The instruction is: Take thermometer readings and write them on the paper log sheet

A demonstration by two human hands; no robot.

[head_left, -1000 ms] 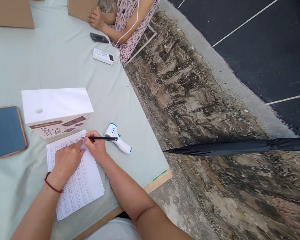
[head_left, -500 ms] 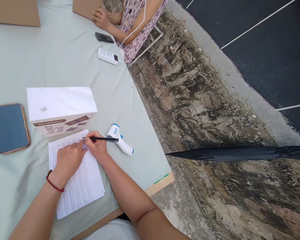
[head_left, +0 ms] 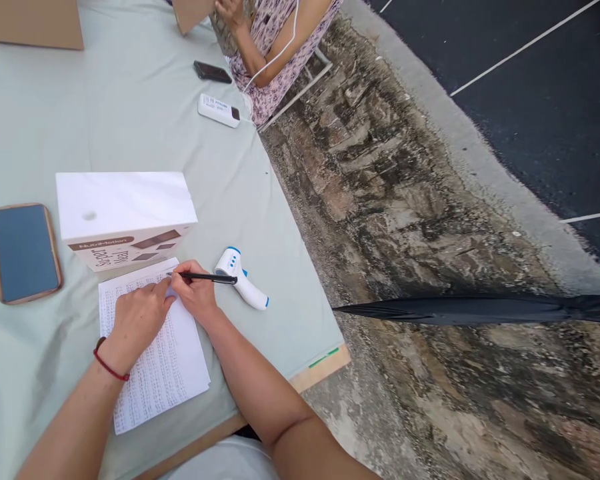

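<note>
Between the fingers of my right hand (head_left: 194, 291) is a black pen (head_left: 211, 277), its tip at the upper part of a written sheet of paper (head_left: 165, 363). Rows of small writing cover much of the sheet, with more paper showing under its edge. My left hand (head_left: 139, 313) lies flat on the paper, fingers stretched toward the pen tip, a red cord around the wrist. Just beyond the paper stands a white box (head_left: 125, 203) with brown print. To the right of my right hand lies a white and blue infrared thermometer (head_left: 243, 279).
A tablet in a brown case (head_left: 25, 253) lies at left. Farther off are a black phone (head_left: 213, 72), a white device with a cable (head_left: 219, 111) and a cardboard box (head_left: 33, 23). Another person's hand (head_left: 233, 15) holds a cardboard piece (head_left: 193, 12). The table edge (head_left: 325, 368) runs along the right.
The other person's hand and cardboard piece have moved up and right, away from the table. My hands, the pen and the paper stay nearly where they were; the view has shifted slightly.
</note>
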